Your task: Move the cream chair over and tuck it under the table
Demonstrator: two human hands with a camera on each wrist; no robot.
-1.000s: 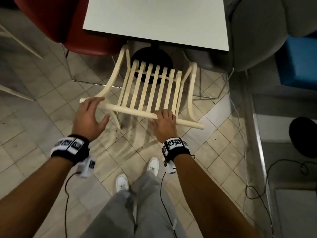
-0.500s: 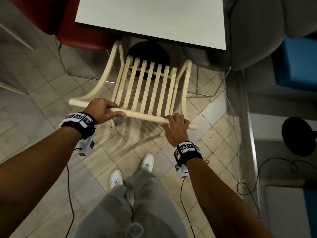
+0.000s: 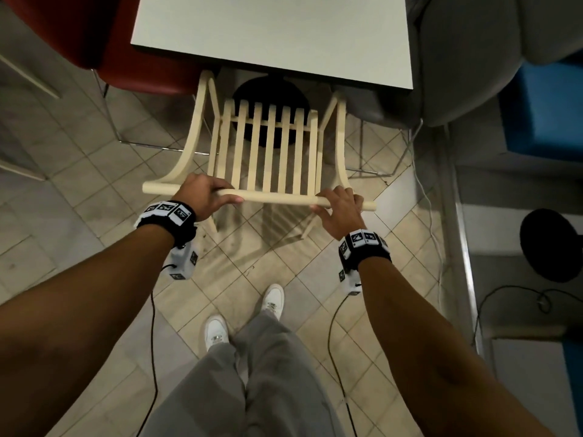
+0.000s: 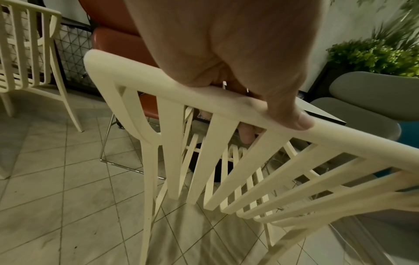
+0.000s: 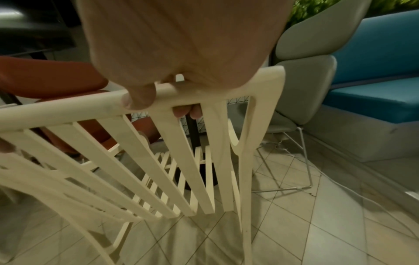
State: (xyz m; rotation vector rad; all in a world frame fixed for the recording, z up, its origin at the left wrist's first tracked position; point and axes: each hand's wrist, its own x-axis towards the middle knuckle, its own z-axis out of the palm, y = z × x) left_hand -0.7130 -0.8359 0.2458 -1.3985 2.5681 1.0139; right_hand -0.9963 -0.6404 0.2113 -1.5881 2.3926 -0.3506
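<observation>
The cream slatted chair [image 3: 268, 146] stands facing the white table [image 3: 277, 36], its front part under the table's near edge. My left hand [image 3: 205, 193] grips the left part of the chair's top rail, thumb along the rail and fingers curled behind it [image 4: 247, 136]. My right hand [image 3: 339, 205] grips the right end of the same rail [image 5: 188, 96], fingers wrapped over and showing between the slats. The table's black round base [image 3: 268, 96] shows through the seat slats.
A red chair [image 3: 126, 52] stands left of the table and a grey chair [image 3: 467, 58] right of it, both close to the cream chair's arms. A blue bench [image 3: 542, 108] and cables [image 3: 422, 197] lie to the right. Another cream chair [image 4: 27, 53] stands far left. Plants [image 4: 374, 57] behind.
My left hand went from open beside the rail to gripping it, and my right hand slid to the rail's right end. The chair has straightened to face the table.
</observation>
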